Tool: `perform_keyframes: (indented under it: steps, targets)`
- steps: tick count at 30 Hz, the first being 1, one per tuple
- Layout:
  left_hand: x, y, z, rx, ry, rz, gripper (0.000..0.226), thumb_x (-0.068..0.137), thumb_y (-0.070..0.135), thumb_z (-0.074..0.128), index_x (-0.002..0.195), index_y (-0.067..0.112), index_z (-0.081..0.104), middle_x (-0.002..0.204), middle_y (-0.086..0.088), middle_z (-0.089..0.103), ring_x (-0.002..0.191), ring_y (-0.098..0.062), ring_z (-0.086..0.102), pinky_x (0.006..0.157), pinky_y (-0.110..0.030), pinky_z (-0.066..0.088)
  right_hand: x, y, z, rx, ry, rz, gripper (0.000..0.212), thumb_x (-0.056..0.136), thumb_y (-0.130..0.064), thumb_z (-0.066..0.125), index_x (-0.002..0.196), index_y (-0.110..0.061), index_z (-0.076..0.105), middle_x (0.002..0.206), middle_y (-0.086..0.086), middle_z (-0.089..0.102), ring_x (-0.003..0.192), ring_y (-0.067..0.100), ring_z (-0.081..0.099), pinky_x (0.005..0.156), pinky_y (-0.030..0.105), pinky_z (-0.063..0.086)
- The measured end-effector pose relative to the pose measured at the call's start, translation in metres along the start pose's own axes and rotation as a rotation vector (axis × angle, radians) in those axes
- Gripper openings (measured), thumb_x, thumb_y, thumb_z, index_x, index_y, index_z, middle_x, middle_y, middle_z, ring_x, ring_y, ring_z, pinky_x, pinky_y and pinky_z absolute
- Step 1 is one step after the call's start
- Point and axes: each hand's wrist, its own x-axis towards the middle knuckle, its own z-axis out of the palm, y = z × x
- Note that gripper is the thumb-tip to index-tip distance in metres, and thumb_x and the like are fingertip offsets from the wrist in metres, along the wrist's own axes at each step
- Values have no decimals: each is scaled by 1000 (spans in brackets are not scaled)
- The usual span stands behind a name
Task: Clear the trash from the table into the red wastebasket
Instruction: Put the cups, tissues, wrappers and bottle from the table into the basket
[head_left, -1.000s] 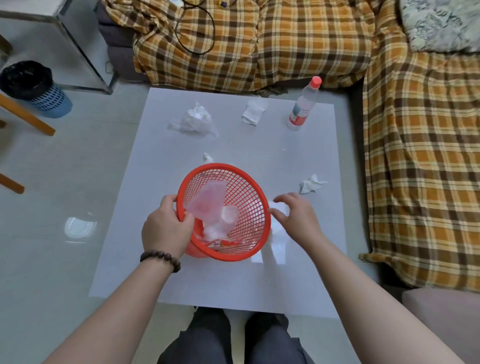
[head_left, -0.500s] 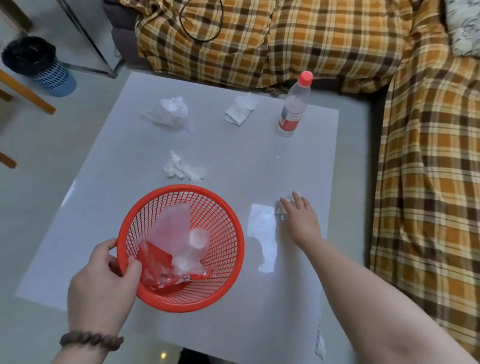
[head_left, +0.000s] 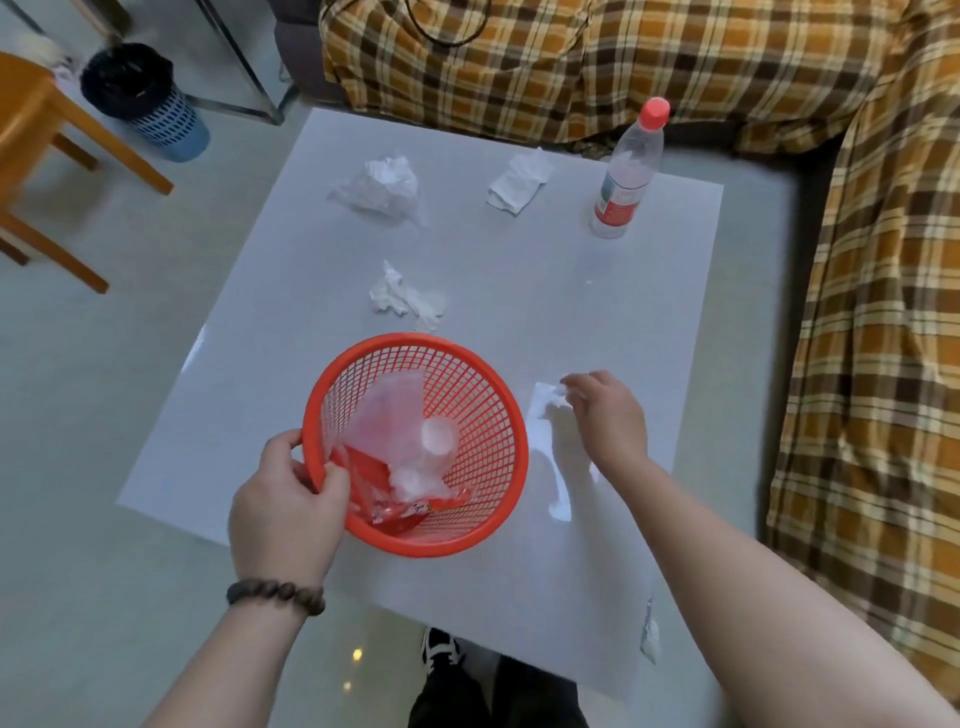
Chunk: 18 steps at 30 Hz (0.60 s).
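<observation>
Nearest the camera, the left hand (head_left: 283, 512) has its fingers clamped on the rim of the red plastic mesh wastebasket (head_left: 470, 410), tilted above the white square worktop (head_left: 597, 312). Just beside it, the right hand (head_left: 610, 418) seems to pinch a small white paper scrap (head_left: 557, 391). Farther off lie a crumpled white tissue (head_left: 408, 299) and an upright clear plastic bottle (head_left: 626, 179).

Your left hand (head_left: 288, 499) sits at about seven o'clock, fingers curled and thumb hooked over the rim of the red wastebasket (head_left: 488, 395), a bead bracelet (head_left: 275, 596) on the wrist. Your right hand (head_left: 608, 415) reaches toward three o'clock, palm down, fingertips pinching a scrap of tissue (head_left: 555, 399).
</observation>
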Motion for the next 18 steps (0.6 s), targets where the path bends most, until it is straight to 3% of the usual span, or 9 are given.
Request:
perform_keyframes:
  steps: [3, 5, 10, 14, 18]
  targets:
    - [-10, 3, -11, -22, -13, 19, 19, 79, 22, 67, 97, 19, 59, 52, 12, 55, 52, -9, 52, 48, -24, 32, -36, -48, -18, 23, 244, -275, 19, 87, -13, 61, 102, -18, 72, 99, 0, 69, 99, 23, 49, 78, 26, 39]
    - [-18, 2, -19, -51, -34, 27, 18, 78, 22, 67, 94, 22, 58, 50, 10, 55, 53, -12, 54, 48, -25, 34, -64, -78, -25, 48, 297, -385, 16, 84, -13, 66, 97, -18, 73, 93, -1, 72, 94, 24, 49, 78, 25, 37]
    - [-36, 2, -42, -121, -73, 91, 17, 78, 22, 66, 92, 25, 57, 47, 11, 52, 50, -6, 53, 44, -21, 32, -131, -128, -18, -29, -49, -522, 20, 84, -10, 65, 101, -16, 73, 97, 4, 71, 95, 29, 51, 83, 34, 40]
    - [-48, 4, -61, -168, -79, 143, 18, 78, 21, 66, 93, 24, 57, 46, 14, 50, 47, 0, 51, 41, -18, 30, -167, -144, -2, -218, -210, -515, 29, 89, -19, 58, 117, -22, 66, 115, 1, 66, 100, 24, 44, 87, 35, 37]
    - [-54, 2, -78, -212, -79, 195, 19, 78, 22, 67, 95, 24, 58, 46, 16, 50, 45, 2, 50, 41, -15, 28, -188, -151, -1, -332, -318, -424, 47, 87, -22, 62, 132, -33, 52, 146, 1, 44, 129, 29, 33, 106, 44, 31]
